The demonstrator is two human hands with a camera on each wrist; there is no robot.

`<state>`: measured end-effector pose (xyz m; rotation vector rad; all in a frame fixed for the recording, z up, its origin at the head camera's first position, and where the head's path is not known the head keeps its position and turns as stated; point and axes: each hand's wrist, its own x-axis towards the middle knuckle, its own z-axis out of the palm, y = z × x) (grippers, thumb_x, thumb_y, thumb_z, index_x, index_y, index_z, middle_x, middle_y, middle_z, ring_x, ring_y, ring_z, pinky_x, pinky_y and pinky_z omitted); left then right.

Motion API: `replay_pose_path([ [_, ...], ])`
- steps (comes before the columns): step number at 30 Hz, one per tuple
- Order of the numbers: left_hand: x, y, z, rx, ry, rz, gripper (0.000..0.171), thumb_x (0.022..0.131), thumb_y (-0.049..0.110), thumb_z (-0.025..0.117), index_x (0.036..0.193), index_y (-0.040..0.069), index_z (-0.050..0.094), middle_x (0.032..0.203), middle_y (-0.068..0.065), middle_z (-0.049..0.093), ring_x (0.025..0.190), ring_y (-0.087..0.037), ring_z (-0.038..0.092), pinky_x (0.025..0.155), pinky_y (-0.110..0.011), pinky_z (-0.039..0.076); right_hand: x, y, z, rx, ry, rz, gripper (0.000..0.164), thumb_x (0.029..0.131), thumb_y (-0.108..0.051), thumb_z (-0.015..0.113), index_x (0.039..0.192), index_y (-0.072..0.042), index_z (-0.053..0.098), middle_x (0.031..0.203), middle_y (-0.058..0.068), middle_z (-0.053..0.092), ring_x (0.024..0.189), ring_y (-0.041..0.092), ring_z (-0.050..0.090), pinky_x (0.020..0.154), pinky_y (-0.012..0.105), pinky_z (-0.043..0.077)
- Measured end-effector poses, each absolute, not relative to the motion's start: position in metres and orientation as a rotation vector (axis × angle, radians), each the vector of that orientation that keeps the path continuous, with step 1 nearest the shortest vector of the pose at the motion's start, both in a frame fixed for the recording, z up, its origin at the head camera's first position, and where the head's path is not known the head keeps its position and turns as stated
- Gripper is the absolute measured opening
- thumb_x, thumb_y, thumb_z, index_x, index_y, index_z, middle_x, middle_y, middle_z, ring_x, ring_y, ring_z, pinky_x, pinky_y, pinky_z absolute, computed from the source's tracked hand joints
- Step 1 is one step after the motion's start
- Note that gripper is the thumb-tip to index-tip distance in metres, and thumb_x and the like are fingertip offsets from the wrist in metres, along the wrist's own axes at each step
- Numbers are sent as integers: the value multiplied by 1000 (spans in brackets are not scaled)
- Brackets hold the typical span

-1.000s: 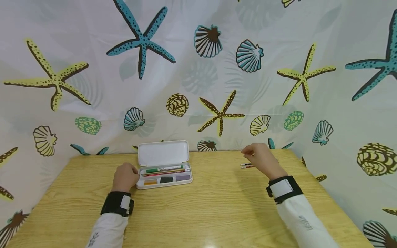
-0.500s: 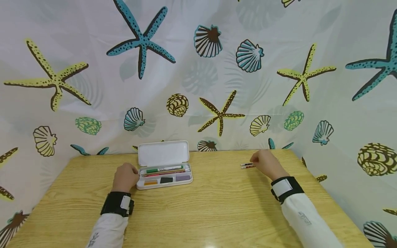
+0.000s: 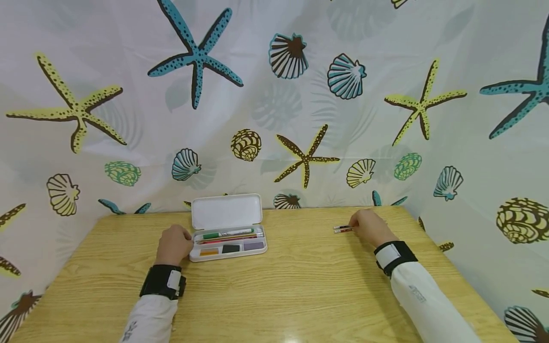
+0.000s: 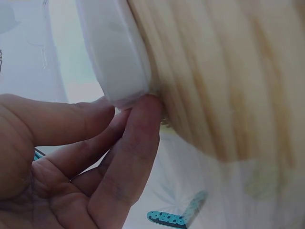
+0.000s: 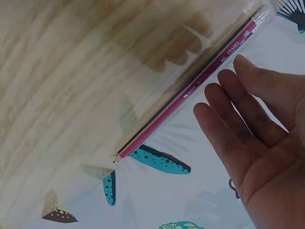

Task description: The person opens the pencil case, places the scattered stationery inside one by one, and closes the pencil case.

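My left hand [image 3: 172, 245] is at the left end of an opened white pencil case [image 3: 226, 212]. Thumb and fingertips pinch the case's corner in the left wrist view. Inside the case lie a green-and-white marker [image 3: 227, 234], pencils [image 3: 229, 239] and small orange, black and purple blocks. On the right, my right hand [image 3: 372, 227] is over two pencils lying side by side, hiding most of them in the head view. The right wrist view shows the whole red pencil [image 5: 190, 89] with a dark one alongside. There, my extended fingers are close beside the pencils, holding nothing.
The wooden table [image 3: 279, 286] runs back to a white cloth [image 3: 266, 105] printed with starfish and shells. That cloth also rises along the left and right sides. The case's raised lid stands near the table's back edge.
My right hand has moved right and lower, closer to the pencils, showing more of their eraser ends. The left hand and pencil case have stayed in place.
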<state>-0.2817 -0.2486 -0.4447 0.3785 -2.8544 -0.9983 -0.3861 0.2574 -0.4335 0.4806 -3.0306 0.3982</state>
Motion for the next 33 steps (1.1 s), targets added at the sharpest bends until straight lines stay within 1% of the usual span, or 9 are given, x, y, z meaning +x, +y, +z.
replay_pose_path([
  [5,-282,-248,-444,385,-2859,-1003,16,89,1,65,97,-11,71,86,-21,67,74,-32,61,60,-36,49,-388,259,-437,489,-3031,375,13,88,7,72,97,1,79,95,13,74,88,27,68,80,47,56],
  [13,-283,-248,-443,396,-2865,-992,16,89,1,65,97,-11,71,86,-21,67,74,-32,61,60,-36,49,-388,258,-439,512,-3018,319,11,88,7,73,92,-1,79,93,12,74,89,29,69,81,48,56],
  [17,-283,-249,-444,398,-2870,-985,16,89,1,65,97,-11,71,87,-21,68,74,-32,62,60,-36,49,-389,259,-442,542,-3008,277,11,89,7,72,88,-2,79,90,11,73,87,28,69,80,47,56],
  [24,-282,-247,-443,399,-2877,-993,16,89,1,65,98,-12,70,87,-21,67,75,-32,61,61,-36,49,-389,260,-445,543,-3019,289,12,85,9,75,84,-2,78,87,12,73,84,27,68,79,47,56],
  [33,-281,-247,-442,407,-2882,-998,16,90,1,65,98,-12,70,87,-22,66,75,-33,61,61,-36,49,-389,262,-443,634,-3033,401,17,81,11,78,78,-6,77,79,5,70,77,21,64,72,42,55],
])
